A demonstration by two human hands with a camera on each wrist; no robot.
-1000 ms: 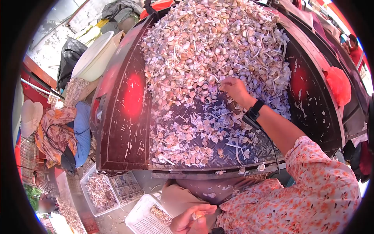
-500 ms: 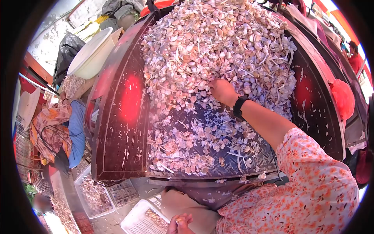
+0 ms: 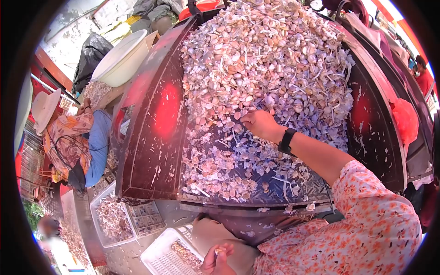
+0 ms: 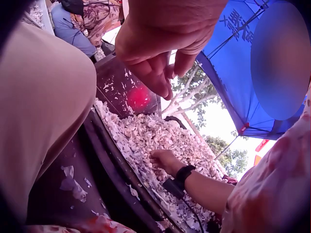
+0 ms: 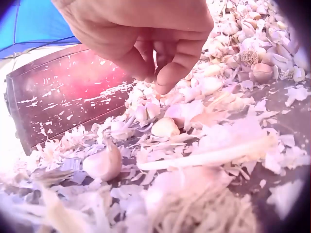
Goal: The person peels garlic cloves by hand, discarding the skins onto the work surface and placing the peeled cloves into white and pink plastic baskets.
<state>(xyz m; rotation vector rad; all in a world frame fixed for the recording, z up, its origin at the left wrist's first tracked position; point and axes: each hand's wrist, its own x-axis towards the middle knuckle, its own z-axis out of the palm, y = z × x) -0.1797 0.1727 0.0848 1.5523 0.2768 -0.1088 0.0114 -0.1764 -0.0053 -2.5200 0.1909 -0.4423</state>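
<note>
A large heap of garlic cloves, mixed with papery skins, fills the dark-walled cart bed. My right hand is at the heap's near edge, fingers curled down and tips close over the cloves. In the right wrist view nothing shows between its thumb and fingers; a loose clove and another plump clove lie below it. My left hand is low over my lap and pinches a small pale garlic clove. In the left wrist view its fingers bend together, the clove hidden.
Loose skins litter the bed's near part. A white basket with cloves stands by my knee, a white crate of peelings farther left. A seated person works at the left, near a large pale tub. A red bag hangs at right.
My right hand has shifted left and then nearer to me along the heap's front edge. The left hand has sunk lower into the lap, still with the clove. The head view has swung slightly.
</note>
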